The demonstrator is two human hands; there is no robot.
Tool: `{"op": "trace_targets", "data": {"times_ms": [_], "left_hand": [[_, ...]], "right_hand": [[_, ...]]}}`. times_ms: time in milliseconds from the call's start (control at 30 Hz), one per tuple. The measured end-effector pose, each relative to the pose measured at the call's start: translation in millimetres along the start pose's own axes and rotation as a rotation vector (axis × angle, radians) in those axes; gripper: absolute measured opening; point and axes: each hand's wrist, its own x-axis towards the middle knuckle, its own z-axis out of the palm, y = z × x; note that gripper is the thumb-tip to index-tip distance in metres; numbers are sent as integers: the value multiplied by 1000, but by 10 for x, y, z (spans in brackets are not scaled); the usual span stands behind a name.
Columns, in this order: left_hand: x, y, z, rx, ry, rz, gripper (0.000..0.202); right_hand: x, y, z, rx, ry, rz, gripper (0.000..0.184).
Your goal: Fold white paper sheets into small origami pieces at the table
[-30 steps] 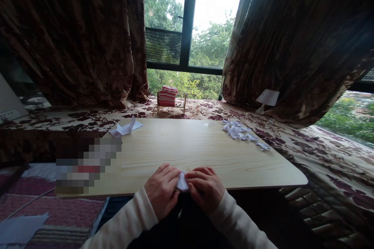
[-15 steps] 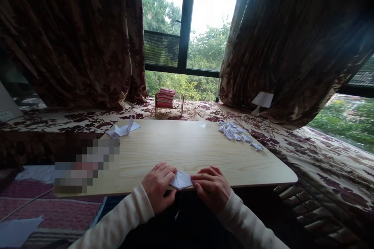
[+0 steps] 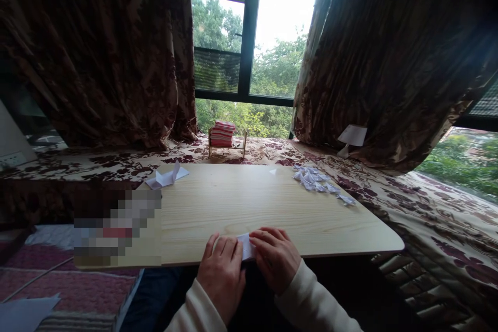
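Observation:
A small folded piece of white paper (image 3: 245, 247) lies at the near edge of the wooden table (image 3: 218, 202). My left hand (image 3: 222, 268) is closed on its left side, fingers pressed down on the tabletop. From the right, my right hand (image 3: 275, 258) pinches the other side of the paper. Both hands cover much of it, so only a narrow strip shows between them.
Several folded white paper pieces (image 3: 313, 179) are heaped at the far right of the table. Partly folded sheets (image 3: 168, 176) stand at the far left. Beyond are a small rack with striped cloths (image 3: 222, 135) and a white lamp (image 3: 352, 137).
My hands have come closer together over the paper, and less of it shows. The left hand has turned and shifted right. The whole view has tilted slightly.

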Motion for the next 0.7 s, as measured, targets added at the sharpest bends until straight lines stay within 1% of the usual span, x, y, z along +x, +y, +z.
{"op": "trace_targets", "data": {"times_ms": [67,133,267,367,500,600,700], "left_hand": [[-12,5,4,12,-12,5,36],[-15,-18,17,14,-16,22,37],[22,-80,72,34,-20,31,38],[85,-122,111,69,-27,45,33],[151,-203,113,77,-21,130,28],[141,-287,83,59,21,192,27],[72,-391,39,48,71,203,25]], "right_hand": [[-24,-46,94,-12,-38,33,29],[-52,-58,129,-20,-49,55,30],[-61,-62,106,-16,-39,67,28],[-42,-73,92,-18,-49,75,25],[-30,-83,98,-33,-59,88,24],[-35,-87,99,-41,-55,106,22],[-39,-88,95,-36,-45,106,21]]}}
